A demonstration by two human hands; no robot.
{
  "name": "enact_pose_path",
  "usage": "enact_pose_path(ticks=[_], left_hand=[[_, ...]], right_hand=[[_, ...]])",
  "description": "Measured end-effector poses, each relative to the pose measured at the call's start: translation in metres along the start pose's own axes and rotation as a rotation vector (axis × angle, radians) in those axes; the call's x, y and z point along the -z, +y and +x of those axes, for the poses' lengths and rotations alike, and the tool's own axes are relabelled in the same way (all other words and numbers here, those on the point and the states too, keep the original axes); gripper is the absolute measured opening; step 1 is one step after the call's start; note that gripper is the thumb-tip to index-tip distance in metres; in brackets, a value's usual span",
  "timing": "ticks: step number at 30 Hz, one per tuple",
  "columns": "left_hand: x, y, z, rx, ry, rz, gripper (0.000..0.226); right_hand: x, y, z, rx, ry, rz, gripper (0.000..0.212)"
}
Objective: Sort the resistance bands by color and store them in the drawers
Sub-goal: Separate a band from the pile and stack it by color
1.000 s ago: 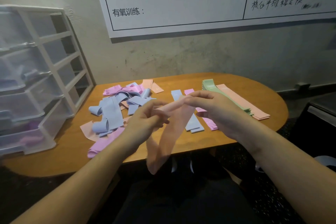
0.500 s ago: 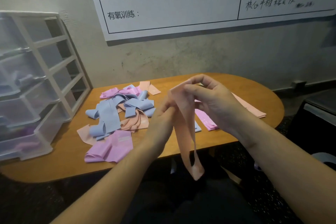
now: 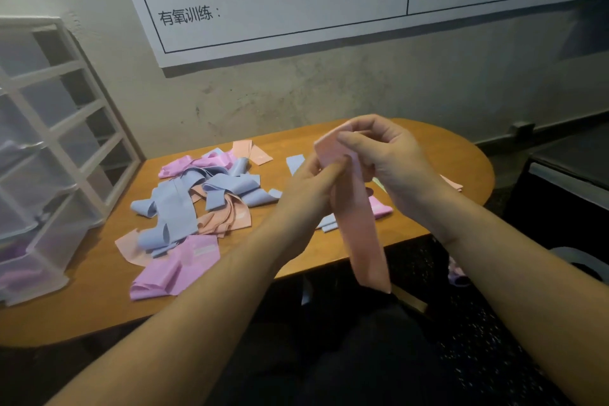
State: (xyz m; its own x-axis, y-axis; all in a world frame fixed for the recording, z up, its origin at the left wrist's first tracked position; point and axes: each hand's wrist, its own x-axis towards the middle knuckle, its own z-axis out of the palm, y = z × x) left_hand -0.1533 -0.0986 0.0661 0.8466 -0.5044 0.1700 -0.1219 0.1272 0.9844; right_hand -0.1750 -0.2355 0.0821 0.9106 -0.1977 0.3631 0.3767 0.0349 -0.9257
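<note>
A peach-pink resistance band (image 3: 362,224) hangs flat and long in front of me, above the table's front edge. My right hand (image 3: 385,155) pinches its top end, and my left hand (image 3: 309,184) pinches it just below. A loose heap of bands lies on the wooden table (image 3: 99,290) at the left: blue bands (image 3: 174,204), peach bands (image 3: 227,217) and purple-pink bands (image 3: 178,270). Behind my hands lie flat bands, mostly hidden, among them a pink one (image 3: 379,208). The clear plastic drawer unit (image 3: 43,155) stands at the table's left end.
The wall with a whiteboard chart (image 3: 280,0) rises behind the table. The lowest drawer (image 3: 26,270) holds something purple. A dark box or seat (image 3: 570,175) stands right of the table. My dark-clothed lap lies below the table edge.
My hands have risen slightly and the band now hangs flattened and straight instead of as an open loop. My left hand has slid to just under my right.
</note>
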Motion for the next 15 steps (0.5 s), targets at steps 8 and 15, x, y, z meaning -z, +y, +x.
enact_pose_path(ticks=[8, 15], left_hand=[[-0.031, 0.008, 0.035, 0.080, 0.008, -0.197, 0.023], [-0.053, 0.015, 0.086, 0.236, 0.116, -0.458, 0.026]], right_hand=[[0.035, 0.018, 0.002, -0.153, 0.084, 0.065, 0.035], [0.074, 0.029, -0.007, -0.359, -0.032, -0.083, 0.039]])
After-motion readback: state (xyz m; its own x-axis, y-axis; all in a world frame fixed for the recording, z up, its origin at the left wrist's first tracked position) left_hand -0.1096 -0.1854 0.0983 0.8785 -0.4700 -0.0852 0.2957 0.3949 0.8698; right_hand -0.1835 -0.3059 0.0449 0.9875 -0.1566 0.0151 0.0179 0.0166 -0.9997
